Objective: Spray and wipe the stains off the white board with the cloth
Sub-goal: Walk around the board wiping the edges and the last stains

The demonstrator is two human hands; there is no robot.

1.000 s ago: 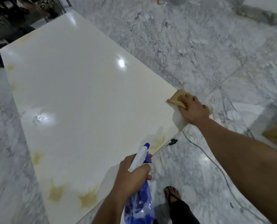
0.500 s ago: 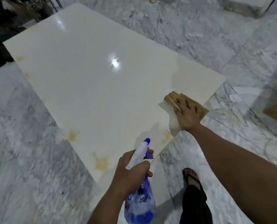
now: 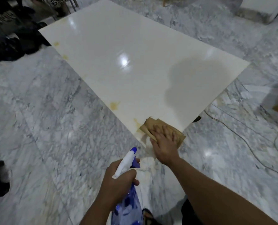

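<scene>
Since the previous frame, our right hand (image 3: 165, 140) has carried the folded tan wiping cloth (image 3: 153, 125) along the near edge of the glossy white rectangular board (image 3: 118, 46) to its nearest corner, where the flat, spread fingers press it down.

Our left hand (image 3: 118, 181) is curled around the neck of the translucent blue spray bottle with the white trigger head (image 3: 127, 161), held over the grey marble floor (image 3: 37, 127) just beside the right wrist.

Progress, as we judge it:
1. A yellow smear (image 3: 137, 121) touches the cloth's left edge; wiping is in hand.
2. Further yellow stains (image 3: 114, 104) remain beyond the right hand along the left edge, including two faint ones (image 3: 56, 44) at the far end.
3. The board's middle appears clean.

No brand, label or writing is legible.
</scene>
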